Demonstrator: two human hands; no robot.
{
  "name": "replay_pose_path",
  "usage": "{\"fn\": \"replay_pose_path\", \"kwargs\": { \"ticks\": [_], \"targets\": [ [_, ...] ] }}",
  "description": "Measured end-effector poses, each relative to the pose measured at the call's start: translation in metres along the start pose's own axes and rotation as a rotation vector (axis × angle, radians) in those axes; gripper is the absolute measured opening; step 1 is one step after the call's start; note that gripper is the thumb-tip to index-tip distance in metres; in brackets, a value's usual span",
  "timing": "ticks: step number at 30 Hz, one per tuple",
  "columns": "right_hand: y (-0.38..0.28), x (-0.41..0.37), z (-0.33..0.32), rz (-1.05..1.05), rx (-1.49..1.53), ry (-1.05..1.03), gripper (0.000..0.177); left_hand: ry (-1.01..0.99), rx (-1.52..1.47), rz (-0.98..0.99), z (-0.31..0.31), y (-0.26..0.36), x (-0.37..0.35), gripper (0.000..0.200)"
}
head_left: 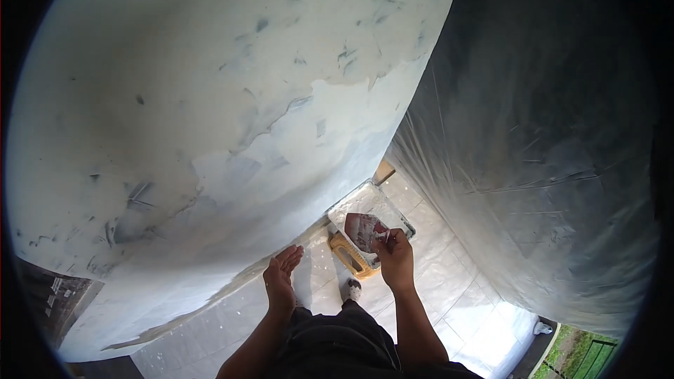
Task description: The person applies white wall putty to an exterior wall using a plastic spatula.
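My right hand (396, 255) is closed on a dark red scraper (363, 231) smeared with whitish paste. The scraper's blade points left, above a pale tray (402, 213) coated with white material. My left hand (282, 275) holds nothing; its fingers are stretched out near the lower edge of the wall (246, 119). That wall is pale, with patches of whitish coating and dark marks.
A yellow step stool (346, 255) stands under the tray, just ahead of my feet. Translucent plastic sheeting (540, 147) hangs on the right. Tiled floor (449, 274) with white spots lies below. Green grass (577, 354) shows through an opening at lower right.
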State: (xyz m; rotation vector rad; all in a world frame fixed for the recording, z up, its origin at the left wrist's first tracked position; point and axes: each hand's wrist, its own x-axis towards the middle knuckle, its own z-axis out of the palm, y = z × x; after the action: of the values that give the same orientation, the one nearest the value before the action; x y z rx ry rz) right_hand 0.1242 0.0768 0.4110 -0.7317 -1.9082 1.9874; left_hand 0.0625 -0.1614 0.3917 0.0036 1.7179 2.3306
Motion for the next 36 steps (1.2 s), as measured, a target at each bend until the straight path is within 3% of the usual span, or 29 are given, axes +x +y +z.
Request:
{"fn": "replay_pose_path", "kwargs": {
  "ticks": [2,4,9,11,18,21,27,36],
  "targets": [
    [0.039,0.007,-0.038,0.083,-0.256,0.102,0.019,0.056,-0.027,-0.121,0.015,-0.038,-0.004,0.069],
    [0.077,0.042,-0.061,0.136,-0.277,0.1,0.022,0.118,0.032,-0.217,0.028,-0.072,0.016,0.069],
    [0.158,0.037,-0.137,0.238,-0.536,0.086,0.024,0.145,0.144,-0.475,0.055,-0.164,-0.004,0.077],
    [0.188,0.101,-0.106,0.195,-0.558,0.053,0.022,0.166,0.174,-0.463,0.036,-0.206,0.044,0.077],
    [0.272,0.161,-0.077,0.191,-0.575,-0.009,0.02,0.234,0.203,-0.626,0.021,-0.312,0.088,0.081],
    [0.304,0.179,-0.061,0.189,-0.6,-0.045,0.019,0.272,0.071,-0.694,0.019,-0.354,0.118,0.09],
    [0.334,0.207,-0.032,0.194,-0.59,-0.128,0.019,0.341,-0.087,-0.797,0.025,-0.386,0.161,0.094],
    [0.331,0.206,-0.027,0.125,-0.654,-0.17,0.017,0.38,-0.17,-0.802,0.037,-0.394,0.165,0.101]
  ]
}}
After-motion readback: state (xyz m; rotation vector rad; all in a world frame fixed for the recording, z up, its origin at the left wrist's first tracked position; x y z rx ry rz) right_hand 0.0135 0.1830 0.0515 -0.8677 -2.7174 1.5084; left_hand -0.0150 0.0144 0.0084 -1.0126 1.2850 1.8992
